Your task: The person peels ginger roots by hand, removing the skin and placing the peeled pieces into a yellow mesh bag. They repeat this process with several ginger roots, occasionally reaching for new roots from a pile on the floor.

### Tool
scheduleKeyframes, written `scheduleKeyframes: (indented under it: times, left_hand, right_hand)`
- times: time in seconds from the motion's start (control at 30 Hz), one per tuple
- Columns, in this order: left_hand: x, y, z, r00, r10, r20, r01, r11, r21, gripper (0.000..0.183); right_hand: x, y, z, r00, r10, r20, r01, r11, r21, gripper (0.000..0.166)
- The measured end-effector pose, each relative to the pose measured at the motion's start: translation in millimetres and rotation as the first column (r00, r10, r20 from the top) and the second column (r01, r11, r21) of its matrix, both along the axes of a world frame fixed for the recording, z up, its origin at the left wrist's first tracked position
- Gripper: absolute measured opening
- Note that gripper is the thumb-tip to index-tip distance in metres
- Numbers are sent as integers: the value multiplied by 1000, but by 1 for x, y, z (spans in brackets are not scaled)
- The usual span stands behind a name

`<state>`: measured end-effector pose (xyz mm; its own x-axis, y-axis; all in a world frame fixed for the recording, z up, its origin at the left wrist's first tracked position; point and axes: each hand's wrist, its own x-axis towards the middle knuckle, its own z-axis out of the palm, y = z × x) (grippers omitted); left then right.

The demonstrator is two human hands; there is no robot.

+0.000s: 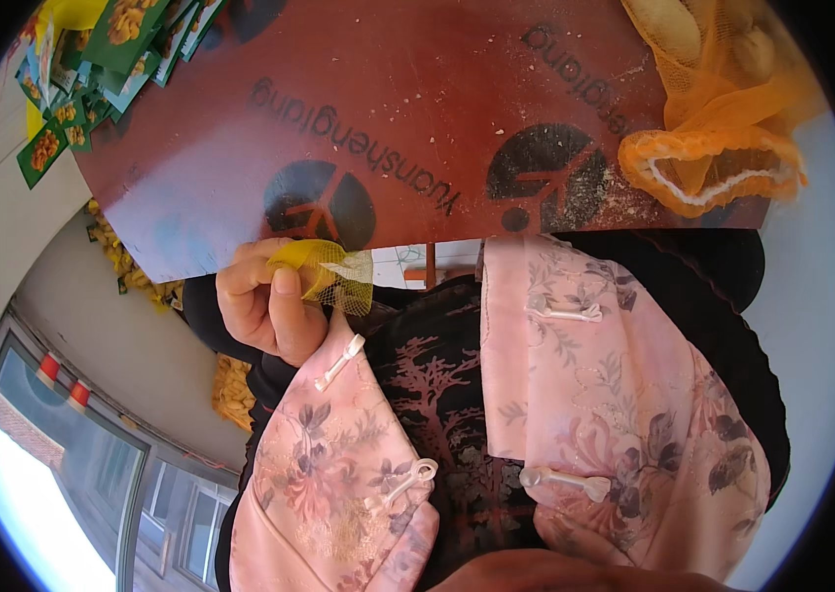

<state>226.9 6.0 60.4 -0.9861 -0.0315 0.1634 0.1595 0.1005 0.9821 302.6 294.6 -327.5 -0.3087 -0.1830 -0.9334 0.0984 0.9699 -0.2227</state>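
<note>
My left hand is raised just over the near edge of the red board tabletop. Its thumb and fingers pinch a small piece of yellow netting, whose loose mesh end hangs towards the pink floral vest. My right hand is out of view; the black sleeve on that side passes below the board's edge. An orange net bag lies at the board's right side, its gathered mouth facing the body and pale contents showing through the mesh farther back.
Green printed cards are heaped at the board's upper left corner, with yellow material beside them. Filled yellow net bags lie beyond the left edge, and another filled net bag sits lower down. Pale crumbs dot the board. A window is at lower left.
</note>
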Motion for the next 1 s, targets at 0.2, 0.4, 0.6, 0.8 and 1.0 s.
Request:
scheduleKeyframes:
  times: [0.2, 0.4, 0.6, 0.8, 1.0]
  left_hand:
    - [-37, -6, -22, 984, 6, 176, -15, 999, 48, 7]
    - [-82, -20, -45, 958, 40, 285, -108, 968, 227, 12]
    - [-91, -24, -55, 964, -8, 267, -66, 962, 267, 12]
    - [-94, -38, -61, 963, 48, 264, -63, 997, 49, 13]
    - [-125, -31, -63, 983, 115, 142, -82, 972, -220, 17]
  right_hand:
    - [-29, -28, -18, 991, 94, 95, -76, 981, -176, 42]
    - [-131, -77, 112, 998, -69, 0, 65, 946, -319, 39]
    - [-181, -84, 164, 866, -122, -485, -102, 906, -411, 52]
    - [-205, -44, 266, 850, -523, 60, 361, 496, -789, 43]
    - [-209, -58, 362, 602, -769, -213, 0, 267, -964, 31]
